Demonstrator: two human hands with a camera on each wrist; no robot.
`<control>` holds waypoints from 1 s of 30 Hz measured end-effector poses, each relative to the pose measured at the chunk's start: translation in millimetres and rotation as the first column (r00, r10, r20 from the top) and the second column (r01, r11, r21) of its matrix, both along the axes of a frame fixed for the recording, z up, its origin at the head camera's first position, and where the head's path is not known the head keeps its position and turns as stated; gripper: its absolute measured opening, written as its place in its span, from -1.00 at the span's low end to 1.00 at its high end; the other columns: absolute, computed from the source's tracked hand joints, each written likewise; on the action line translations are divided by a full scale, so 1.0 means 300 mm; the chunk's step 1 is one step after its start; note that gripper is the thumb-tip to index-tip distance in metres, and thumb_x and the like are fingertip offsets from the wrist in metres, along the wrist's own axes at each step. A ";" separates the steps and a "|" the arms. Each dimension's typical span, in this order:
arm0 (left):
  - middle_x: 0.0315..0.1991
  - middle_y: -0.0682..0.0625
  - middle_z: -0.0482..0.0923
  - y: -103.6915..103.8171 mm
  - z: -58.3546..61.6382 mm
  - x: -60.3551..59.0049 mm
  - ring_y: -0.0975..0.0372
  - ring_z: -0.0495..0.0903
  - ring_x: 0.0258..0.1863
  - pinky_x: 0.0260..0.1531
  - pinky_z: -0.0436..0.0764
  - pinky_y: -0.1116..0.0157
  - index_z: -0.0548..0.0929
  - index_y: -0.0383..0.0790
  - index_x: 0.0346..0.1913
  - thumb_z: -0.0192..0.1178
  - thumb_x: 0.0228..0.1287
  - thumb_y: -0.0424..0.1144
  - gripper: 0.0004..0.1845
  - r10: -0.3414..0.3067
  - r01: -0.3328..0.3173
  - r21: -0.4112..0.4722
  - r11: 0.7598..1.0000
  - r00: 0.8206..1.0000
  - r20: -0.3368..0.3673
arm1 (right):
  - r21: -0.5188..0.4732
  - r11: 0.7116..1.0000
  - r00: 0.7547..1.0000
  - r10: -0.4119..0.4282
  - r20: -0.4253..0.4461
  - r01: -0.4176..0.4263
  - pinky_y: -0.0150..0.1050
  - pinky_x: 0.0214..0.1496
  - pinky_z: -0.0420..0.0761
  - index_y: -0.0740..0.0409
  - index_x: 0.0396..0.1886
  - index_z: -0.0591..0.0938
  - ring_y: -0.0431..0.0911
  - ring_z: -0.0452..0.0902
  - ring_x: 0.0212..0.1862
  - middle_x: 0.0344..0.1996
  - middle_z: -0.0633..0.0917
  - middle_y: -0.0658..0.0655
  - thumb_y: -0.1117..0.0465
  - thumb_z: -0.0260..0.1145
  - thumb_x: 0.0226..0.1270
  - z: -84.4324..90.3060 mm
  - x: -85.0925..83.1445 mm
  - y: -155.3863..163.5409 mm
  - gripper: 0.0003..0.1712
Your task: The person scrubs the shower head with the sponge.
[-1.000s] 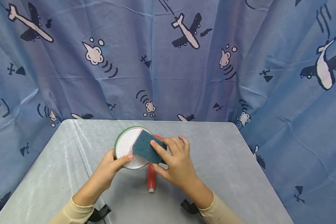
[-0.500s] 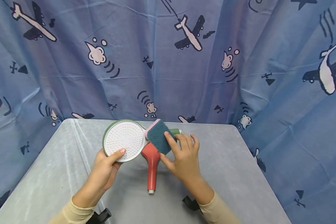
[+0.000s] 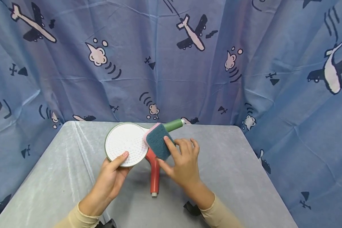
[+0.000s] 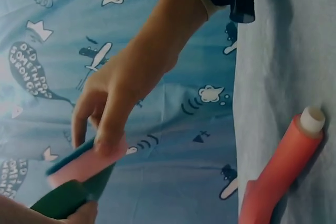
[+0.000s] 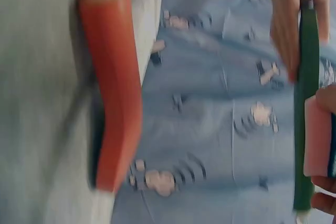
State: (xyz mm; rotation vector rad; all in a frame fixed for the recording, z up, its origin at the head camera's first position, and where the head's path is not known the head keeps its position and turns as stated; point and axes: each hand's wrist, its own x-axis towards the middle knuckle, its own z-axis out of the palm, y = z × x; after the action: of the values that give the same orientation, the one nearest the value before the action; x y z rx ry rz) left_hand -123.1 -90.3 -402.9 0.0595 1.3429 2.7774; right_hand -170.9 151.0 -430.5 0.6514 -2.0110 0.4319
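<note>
Green-rimmed round shower head (image 3: 127, 144) with its white face up is what I'm gripping in my left hand (image 3: 111, 177) above the grey worktop (image 3: 230, 171)'s far edge; my right hand (image 3: 182, 163) is pinching the blue-and-pink sponge (image 3: 158, 142) against its neck, scrubbing seemingly midway, red shower head (image 3: 154, 172) untouched.

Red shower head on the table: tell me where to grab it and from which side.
Grip the red shower head by its straight handle, from above at the near end: it lies flat and bare there, while its head sits under the green shower head and sponge.
</note>
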 end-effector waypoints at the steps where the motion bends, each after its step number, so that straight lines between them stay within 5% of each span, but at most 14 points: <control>1: 0.33 -0.03 0.38 0.001 0.000 0.001 0.26 0.57 0.21 0.26 0.57 0.28 0.10 -0.15 0.46 -0.03 0.54 -0.45 -0.46 0.001 -0.001 -0.003 1.000 1.000 -0.011 | -0.020 0.999 1.000 -0.029 -0.001 0.029 0.37 0.28 0.29 0.01 0.39 0.57 0.17 0.51 -0.02 -0.12 0.59 0.24 -0.17 0.55 0.04 0.009 -0.009 0.019 -0.11; 8: 0.29 0.00 0.47 0.000 -0.003 0.004 0.25 0.57 0.23 0.27 0.57 0.28 0.17 -0.23 0.45 0.02 0.47 -0.53 -0.43 -0.033 0.029 -0.046 0.999 0.996 -0.088 | -0.213 0.965 0.989 -0.150 0.013 0.150 0.30 0.23 0.26 0.06 0.40 0.56 0.19 0.50 -0.05 -0.12 0.60 0.29 -0.14 0.51 0.16 0.062 -0.052 0.123 -0.17; 13: 0.37 -0.05 0.37 0.007 -0.020 -0.003 0.24 0.53 0.26 0.29 0.56 0.28 0.16 -0.18 0.49 0.05 0.37 -0.61 -0.31 -0.047 0.037 -0.105 0.994 0.994 -0.094 | -0.087 0.996 1.000 -0.015 0.027 0.017 0.29 0.23 0.33 0.13 0.34 0.60 0.15 0.51 -0.10 -0.19 0.60 0.25 -0.26 0.43 0.24 0.057 -0.016 0.067 -0.19; 16: 0.42 -0.09 0.27 0.013 -0.032 -0.005 0.23 0.48 0.31 0.31 0.53 0.29 0.11 -0.16 0.52 0.05 0.32 -0.65 -0.24 -0.062 0.049 -0.130 0.990 0.993 -0.103 | -0.025 0.994 0.993 0.107 0.053 -0.106 0.25 0.23 0.36 0.13 0.31 0.62 0.11 0.52 -0.11 -0.20 0.60 0.19 -0.28 0.47 0.18 0.043 0.009 0.027 -0.17; 19: 0.45 -0.10 0.22 0.012 -0.036 -0.003 0.22 0.45 0.34 0.34 0.51 0.29 0.07 -0.14 0.53 0.02 0.31 -0.68 -0.20 -0.065 0.051 -0.116 0.992 0.991 -0.117 | -0.025 0.990 0.989 0.137 0.049 -0.136 0.25 0.24 0.36 0.08 0.32 0.62 0.09 0.53 -0.09 -0.17 0.61 0.17 -0.26 0.53 0.10 0.035 0.014 0.013 -0.15; 23: 0.42 -0.11 0.26 0.003 -0.027 -0.007 0.22 0.46 0.32 0.34 0.50 0.28 0.09 -0.19 0.53 -0.01 0.31 -0.69 -0.23 -0.041 0.026 -0.093 0.995 0.987 -0.153 | -0.093 0.995 0.999 0.019 0.025 -0.017 0.28 0.22 0.33 0.03 0.35 0.61 0.12 0.51 -0.11 -0.17 0.61 0.22 -0.22 0.55 0.08 0.046 -0.018 0.054 -0.15; 27: 0.40 -0.10 0.30 -0.006 -0.019 -0.012 0.22 0.47 0.31 0.36 0.49 0.27 0.11 -0.21 0.52 -0.04 0.34 -0.68 -0.27 -0.029 0.020 -0.055 0.998 0.985 -0.172 | -0.222 0.962 0.987 -0.156 0.045 0.162 0.33 0.30 0.22 0.02 0.39 0.57 0.17 0.51 -0.07 -0.13 0.63 0.26 -0.16 0.55 0.12 0.071 -0.055 0.126 -0.16; 30: 0.41 -0.08 0.29 -0.011 -0.015 -0.014 0.22 0.46 0.34 0.38 0.46 0.25 0.08 -0.17 0.52 -0.08 0.39 -0.66 -0.28 -0.036 0.035 -0.008 0.999 0.984 -0.175 | -0.302 0.938 0.985 -0.148 0.094 0.170 0.33 0.34 0.17 0.02 0.42 0.53 0.17 0.52 0.00 -0.05 0.65 0.26 -0.11 0.54 0.17 0.091 -0.062 0.162 -0.16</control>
State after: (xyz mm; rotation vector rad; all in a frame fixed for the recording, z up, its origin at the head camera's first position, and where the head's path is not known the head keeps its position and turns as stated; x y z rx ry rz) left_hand -127.4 -93.5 -407.4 0.3316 1.3692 2.7951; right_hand -189.6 199.6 -403.1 0.2803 -1.9867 0.6632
